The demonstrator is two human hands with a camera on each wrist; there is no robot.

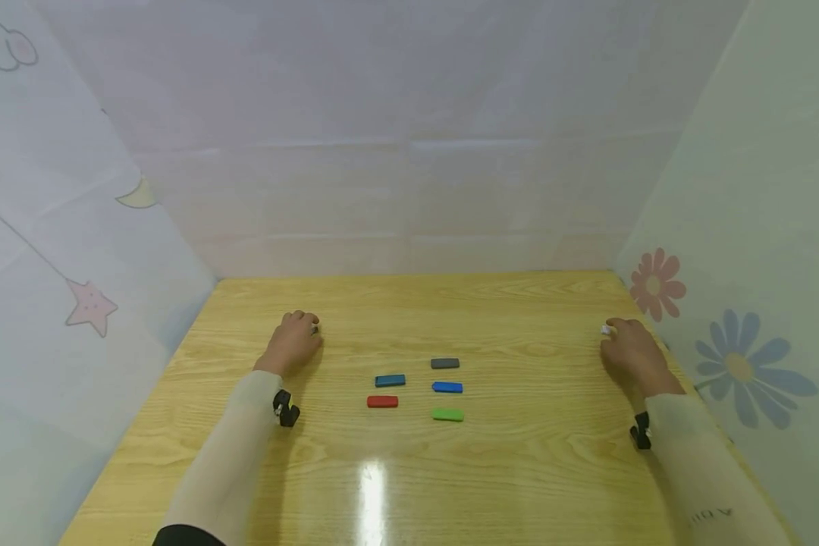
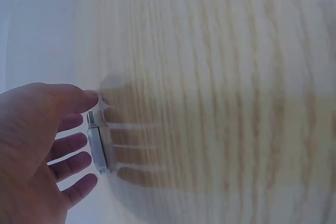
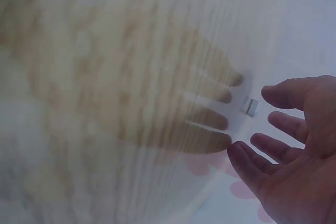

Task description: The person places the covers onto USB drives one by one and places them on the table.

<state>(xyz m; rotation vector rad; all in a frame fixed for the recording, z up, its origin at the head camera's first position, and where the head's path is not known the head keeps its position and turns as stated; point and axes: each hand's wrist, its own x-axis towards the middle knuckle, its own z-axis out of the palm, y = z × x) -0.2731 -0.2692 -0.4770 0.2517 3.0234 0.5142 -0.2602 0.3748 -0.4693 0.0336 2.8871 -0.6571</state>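
Note:
My left hand reaches to the far left of the wooden table. Beside its fingertips lies a slim silver-grey USB stick with a narrow metal plug end. In the left wrist view the thumb is near that plug, the other fingers are spread along the far side, and no firm grip shows. At the far right, my right hand hovers with thumb and fingers apart around a small white block, whose kind I cannot tell. A gap separates it from the thumb in the right wrist view.
Several small oblong sticks lie mid-table: dark grey, teal, blue, red and green. Patterned sheets rise along the back and both sides. Each wrist wears a black camera mount.

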